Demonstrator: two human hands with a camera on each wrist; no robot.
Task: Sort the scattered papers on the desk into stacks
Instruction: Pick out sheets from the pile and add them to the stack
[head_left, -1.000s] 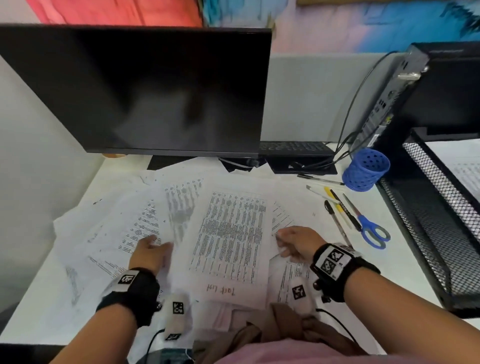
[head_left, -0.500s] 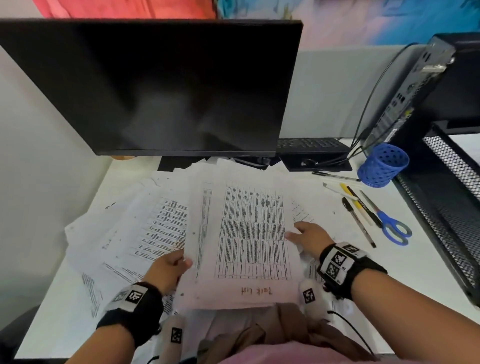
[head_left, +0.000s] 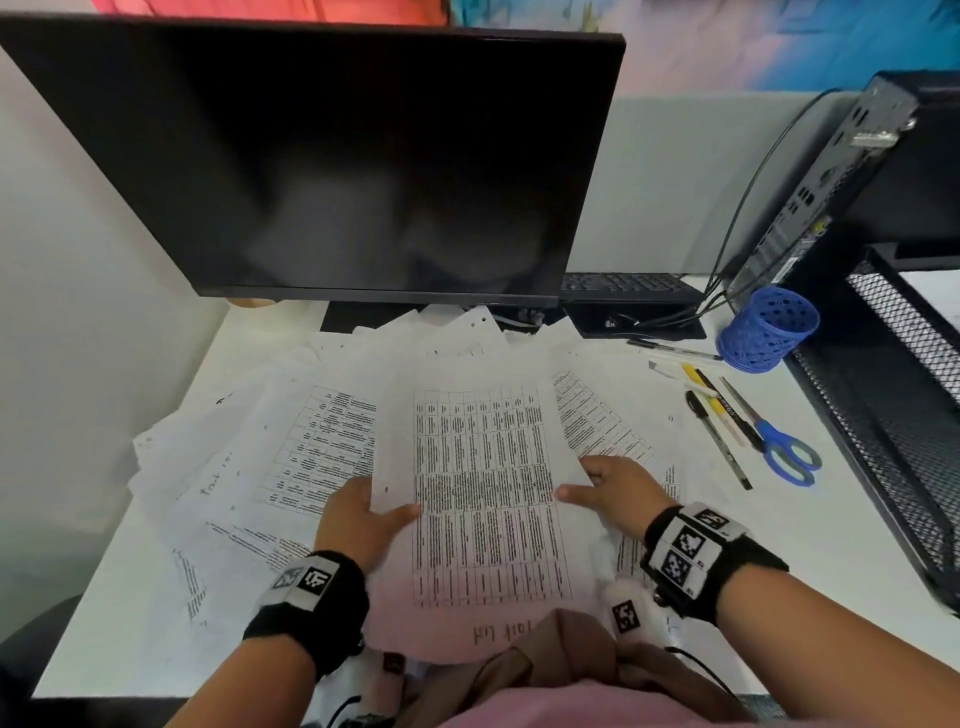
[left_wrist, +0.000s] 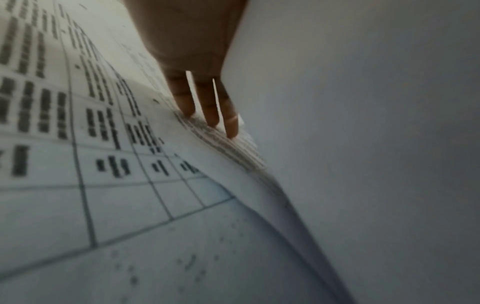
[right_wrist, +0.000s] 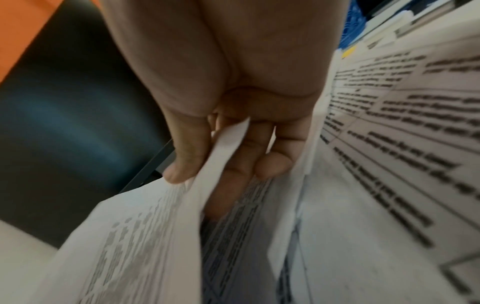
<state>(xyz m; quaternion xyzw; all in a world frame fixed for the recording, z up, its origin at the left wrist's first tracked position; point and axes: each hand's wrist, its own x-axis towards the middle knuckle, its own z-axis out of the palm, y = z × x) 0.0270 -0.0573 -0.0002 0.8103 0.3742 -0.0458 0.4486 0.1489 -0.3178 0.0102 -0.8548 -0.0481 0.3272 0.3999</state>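
Observation:
A printed sheet with a dense table (head_left: 483, 493) is lifted above the scattered papers (head_left: 291, 447) that cover the white desk (head_left: 852, 566). My left hand (head_left: 363, 519) pinches its left edge, thumb on top and fingers (left_wrist: 207, 107) underneath. My right hand (head_left: 608, 493) pinches the right edge, with the thumb (right_wrist: 184, 156) over the paper (right_wrist: 145, 236) and the fingers below it. Handwriting shows at the sheet's near end. More table printouts (head_left: 597, 421) lie beneath and to both sides.
A black monitor (head_left: 332, 156) stands behind the papers. To the right are pens (head_left: 717, 431), blue scissors (head_left: 784, 447), a blue mesh pen cup (head_left: 769, 327), a computer tower (head_left: 841, 176) with cables, and a black mesh tray (head_left: 893, 415).
Both hands have raised the table sheet off the pile and drawn it toward me; the left hand shifted from the loose papers onto the sheet's left edge.

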